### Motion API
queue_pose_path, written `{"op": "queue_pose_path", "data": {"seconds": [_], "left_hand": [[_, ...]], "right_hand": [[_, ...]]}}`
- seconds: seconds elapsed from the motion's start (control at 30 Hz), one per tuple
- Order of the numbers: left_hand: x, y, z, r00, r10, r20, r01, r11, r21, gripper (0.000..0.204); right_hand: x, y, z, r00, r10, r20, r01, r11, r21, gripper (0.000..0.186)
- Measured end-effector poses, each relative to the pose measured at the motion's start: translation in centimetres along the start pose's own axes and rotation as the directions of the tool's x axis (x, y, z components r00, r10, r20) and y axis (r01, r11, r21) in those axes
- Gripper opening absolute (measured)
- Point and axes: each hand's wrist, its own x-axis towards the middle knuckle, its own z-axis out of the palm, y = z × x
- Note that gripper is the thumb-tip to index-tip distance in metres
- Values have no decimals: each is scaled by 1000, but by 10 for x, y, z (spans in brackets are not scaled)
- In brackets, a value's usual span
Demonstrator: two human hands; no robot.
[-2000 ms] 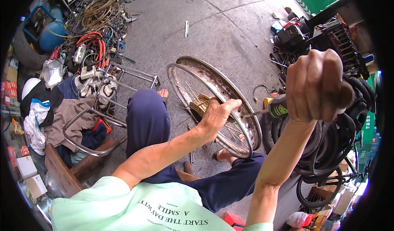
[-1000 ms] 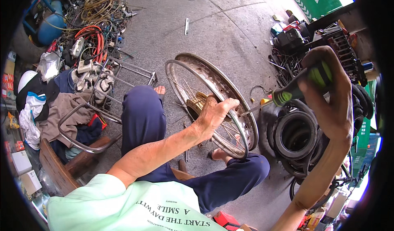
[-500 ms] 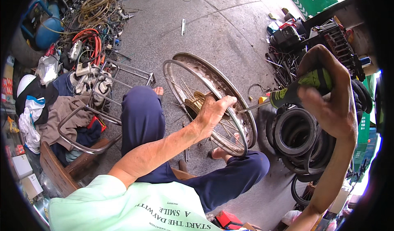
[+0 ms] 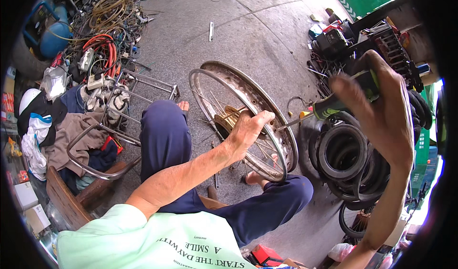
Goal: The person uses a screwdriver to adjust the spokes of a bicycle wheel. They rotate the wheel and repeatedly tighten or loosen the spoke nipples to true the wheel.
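A metal wheel rim point(image 4: 288, 147), worn and brownish on its outer band, stands tilted between my knees. Thin spokes run inside it to a gold-coloured hub point(image 4: 222, 125). Reaching across the near edge, my left hand point(image 4: 249, 133) is closed on the rim; its fingertips are partly hidden, so I cannot tell if they also pinch a spoke. My right hand point(image 4: 389, 106) wraps around the black and green handle of a screwdriver point(image 4: 329, 107), its thumb raised and blurred. The shaft points left, with the tip at the rim's outer band, close to my left fingers.
Stacked black tyres point(image 4: 341, 150) stand to the right, below a heap of tools point(image 4: 329, 71). On the left are a metal-framed chair point(image 4: 102, 173), piled clothes point(image 4: 78, 130), tangled cables point(image 4: 112, 11) and a blue tank point(image 4: 56, 35). A red box point(image 4: 266, 255) is near the bottom edge.
My right thumb has lifted and swung up and left off the screwdriver handle, and the handle has turned. My left hand and the rim have hardly moved.
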Motion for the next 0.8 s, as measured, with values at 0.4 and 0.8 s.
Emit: {"op": "queue_pose_path", "data": {"seconds": [0.4, 0.8], "left_hand": [[-4, 2, 8, 999, 46, -14, -47, 999, -27, 25], [-6, 6, 8, 1000, -26, -6, 26, 997, -77, 25]], "right_hand": [[-8, 17, 3, 981, -145, -129, 122, 978, -167, 42], [-7, 18, -3, 980, -177, -94, 139, 937, -319, 40]]}}
